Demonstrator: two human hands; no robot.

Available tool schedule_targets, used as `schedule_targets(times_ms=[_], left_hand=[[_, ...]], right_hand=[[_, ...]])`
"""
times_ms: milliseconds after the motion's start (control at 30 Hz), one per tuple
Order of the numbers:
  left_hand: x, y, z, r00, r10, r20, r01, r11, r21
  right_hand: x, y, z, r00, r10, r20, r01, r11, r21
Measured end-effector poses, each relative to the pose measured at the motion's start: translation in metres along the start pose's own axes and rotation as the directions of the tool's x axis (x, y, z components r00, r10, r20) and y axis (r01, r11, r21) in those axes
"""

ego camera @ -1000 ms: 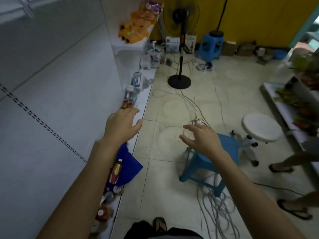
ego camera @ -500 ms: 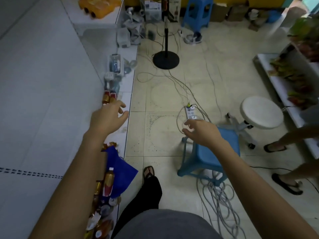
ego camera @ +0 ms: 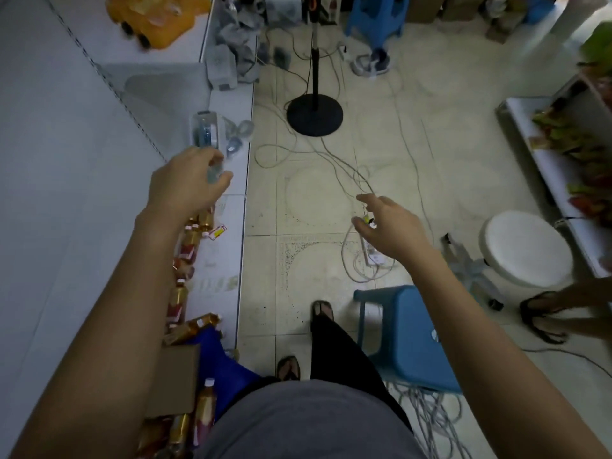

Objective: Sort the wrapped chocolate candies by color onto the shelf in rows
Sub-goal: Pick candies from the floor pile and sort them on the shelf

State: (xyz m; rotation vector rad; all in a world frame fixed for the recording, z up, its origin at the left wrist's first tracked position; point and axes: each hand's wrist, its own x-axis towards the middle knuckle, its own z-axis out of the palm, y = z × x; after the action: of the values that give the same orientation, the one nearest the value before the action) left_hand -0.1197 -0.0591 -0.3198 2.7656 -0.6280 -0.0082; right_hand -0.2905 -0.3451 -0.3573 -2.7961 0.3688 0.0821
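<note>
Several gold-and-red, bottle-shaped wrapped candies [ego camera: 180,301] lie in a loose line on the white shelf [ego camera: 228,253], under the left forearm and back toward the body, beside a blue bag [ego camera: 228,369]. A blue stool [ego camera: 407,336] stands under the right forearm. The left hand [ego camera: 185,183] hovers over the shelf with its fingers curled. A pale blue blur shows between thumb and fingers; whether it is held, I cannot tell. The right hand [ego camera: 390,226] is loosely spread above floor cables [ego camera: 361,180] and holds nothing. Beyond both hands stands a black fan base [ego camera: 314,115].
</note>
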Motion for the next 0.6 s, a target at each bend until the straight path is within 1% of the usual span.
schedule_targets(times_ms=[167, 233, 333, 400, 433, 467, 533, 600], left_hand=[[0.094, 0.008, -0.022, 0.998, -0.012, -0.066, 0.013, 1.000, 0.009], [0.134, 0.020, -0.039, 0.991, -0.011, -0.132, 0.015, 1.000, 0.024], [0.190, 0.041, -0.078, 0.966, -0.030, -0.255, 0.052, 0.995, 0.081], [0.223, 0.053, -0.111, 0.941, -0.022, -0.337, 0.060, 0.993, 0.100], [0.238, 0.058, -0.129, 0.926, -0.006, -0.377, 0.048, 0.993, 0.103], [0.252, 0.062, -0.148, 0.909, 0.017, -0.417, 0.034, 0.993, 0.115], [0.272, 0.067, -0.189, 0.859, 0.073, -0.507, 0.030, 0.981, 0.192], [0.282, 0.068, -0.230, 0.799, 0.089, -0.594, 0.112, 0.950, 0.293]], right_hand=[[0.117, 0.006, -0.034, 0.993, -0.103, -0.056, 0.101, 0.994, -0.039], [0.168, 0.002, -0.060, 0.978, -0.185, -0.098, 0.180, 0.982, -0.051], [0.244, -0.018, -0.111, 0.929, -0.332, -0.165, 0.323, 0.943, -0.079], [0.290, -0.036, -0.147, 0.870, -0.439, -0.224, 0.424, 0.898, -0.114], [0.313, -0.047, -0.165, 0.828, -0.496, -0.260, 0.478, 0.868, -0.134], [0.334, -0.058, -0.182, 0.782, -0.549, -0.296, 0.530, 0.835, -0.149], [0.371, -0.086, -0.214, 0.686, -0.630, -0.364, 0.624, 0.766, -0.151], [0.402, -0.121, -0.239, 0.569, -0.702, -0.428, 0.724, 0.675, -0.143]])
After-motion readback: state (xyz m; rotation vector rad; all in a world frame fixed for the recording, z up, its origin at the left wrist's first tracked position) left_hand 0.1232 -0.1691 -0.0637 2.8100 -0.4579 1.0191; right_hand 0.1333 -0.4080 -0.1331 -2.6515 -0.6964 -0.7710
